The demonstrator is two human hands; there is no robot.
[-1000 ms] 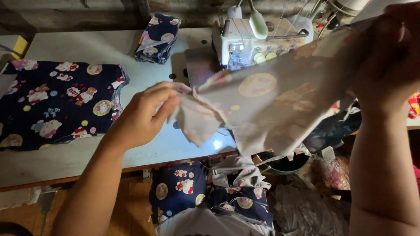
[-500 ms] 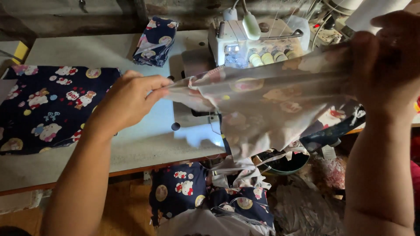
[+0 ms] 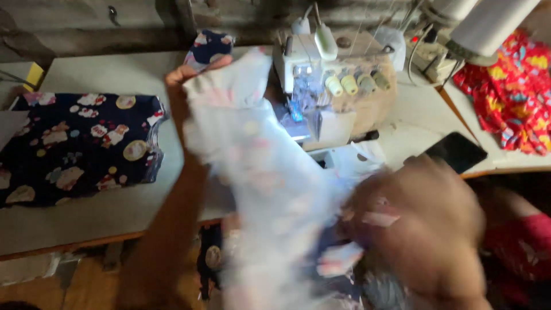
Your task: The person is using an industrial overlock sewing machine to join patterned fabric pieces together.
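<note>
In the head view, we are looking down at a long pale work table [image 3: 115, 74] with a wooden front edge. A white overlock sewing machine [image 3: 327, 86] with several thread dials is standing at the back of the table, and a dark blue printed fabric piece [image 3: 74, 146] with cartoon figures and round patches is lying flat at the left. A small folded bundle of the same dark blue fabric [image 3: 209, 46] is sitting near the back edge, and a black flat phone [image 3: 456, 152] is lying at the right, near a red flowered cloth [image 3: 513, 86]. A white lamp shade [image 3: 488, 26] is hanging over the right corner.

The pale, inside-out printed cloth [image 3: 258, 172] is standing in the way of the table's middle and is partly covering the machine. It is looking whitish, with faint pink marks, and it is strongly blurred.

Our left hand [image 3: 192, 77] is raised and is gripping the upper edge of this cloth. Our right hand [image 3: 419, 229] is low and near the camera, very blurred; it is touching the cloth's lower part, but we cannot tell whether it is closed on it.
</note>
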